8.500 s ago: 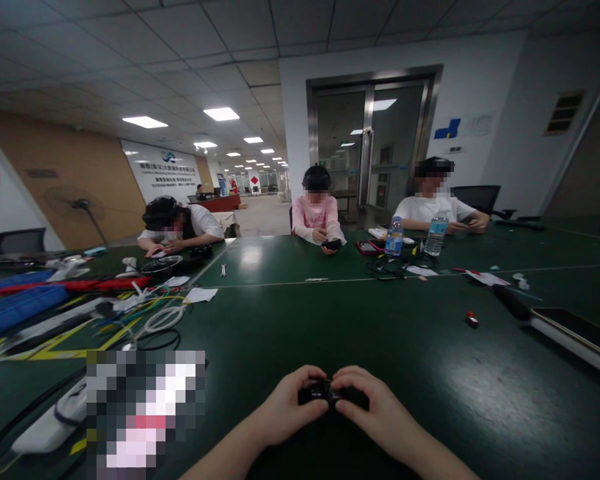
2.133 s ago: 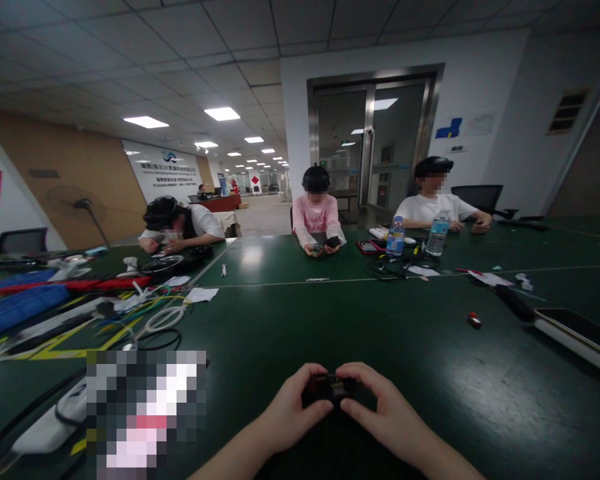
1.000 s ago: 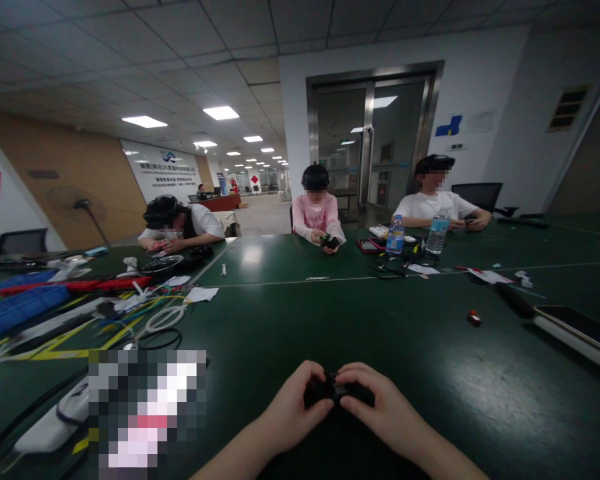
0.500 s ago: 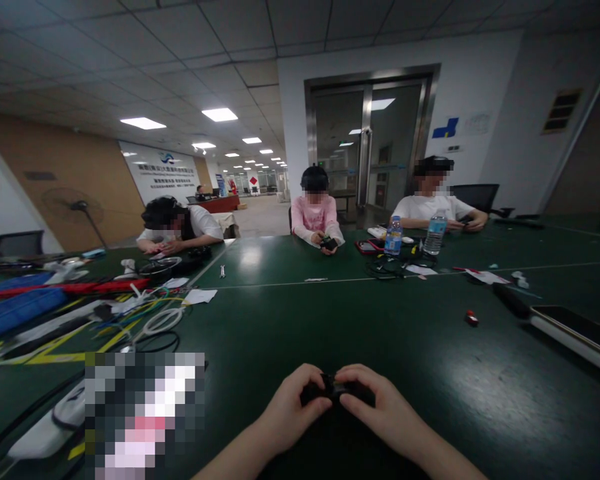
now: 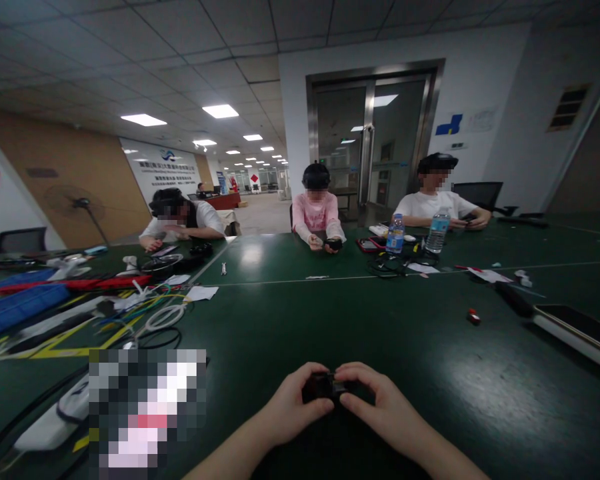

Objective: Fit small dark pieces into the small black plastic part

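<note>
A small black part (image 5: 324,387) sits pinched between both hands, low over the near edge of the dark green table (image 5: 290,320). The left hand (image 5: 291,407) curls round its left end, thumb underneath and fingers closed over the top; the right hand (image 5: 380,407) clamps the other end the same way, fingertips meeting the left's across the part. What the part is stays too dark and too small to make out. Both forearms run in from the bottom edge and the wrists are close to the tabletop.

Just to the left of the hands lies a blurred-out patch, with a white cable (image 5: 163,319) coiled beyond it and a spread of coloured wires (image 5: 130,303), a red tool (image 5: 75,285) and a blue case (image 5: 17,307) further out on that side. To the right, well apart from the hands, a little red item (image 5: 473,317) lies on bare table, and a long black and white device (image 5: 565,327) lies toward the right edge.

Across the table three other people sit, each bent over something small in their own hands. Two water bottles (image 5: 395,235) stand near the person on the right, beside a tangle of black cables (image 5: 385,267). Behind them are glass double doors (image 5: 373,150)
</note>
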Available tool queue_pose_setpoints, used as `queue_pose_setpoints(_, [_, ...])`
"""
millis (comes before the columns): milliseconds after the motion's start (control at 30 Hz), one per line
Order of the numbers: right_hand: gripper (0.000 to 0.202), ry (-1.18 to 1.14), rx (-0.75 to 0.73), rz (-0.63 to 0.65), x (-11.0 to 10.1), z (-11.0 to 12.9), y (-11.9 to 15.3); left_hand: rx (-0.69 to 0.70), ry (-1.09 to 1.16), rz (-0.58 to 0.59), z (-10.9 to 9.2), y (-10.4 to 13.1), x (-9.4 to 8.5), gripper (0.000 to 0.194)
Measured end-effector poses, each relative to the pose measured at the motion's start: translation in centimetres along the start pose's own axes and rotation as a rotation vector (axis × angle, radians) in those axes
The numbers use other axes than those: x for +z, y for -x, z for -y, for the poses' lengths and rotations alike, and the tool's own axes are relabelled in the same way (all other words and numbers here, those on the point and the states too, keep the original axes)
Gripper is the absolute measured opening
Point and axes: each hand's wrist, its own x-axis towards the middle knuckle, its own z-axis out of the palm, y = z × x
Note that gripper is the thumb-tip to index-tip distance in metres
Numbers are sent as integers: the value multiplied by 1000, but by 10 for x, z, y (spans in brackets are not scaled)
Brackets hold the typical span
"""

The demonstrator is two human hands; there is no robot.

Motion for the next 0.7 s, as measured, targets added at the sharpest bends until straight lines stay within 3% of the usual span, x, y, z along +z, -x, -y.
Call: queue_pose_setpoints(700, [19, 29, 10, 30, 3, 0, 2, -3, 127, 23, 7, -1, 1, 41])
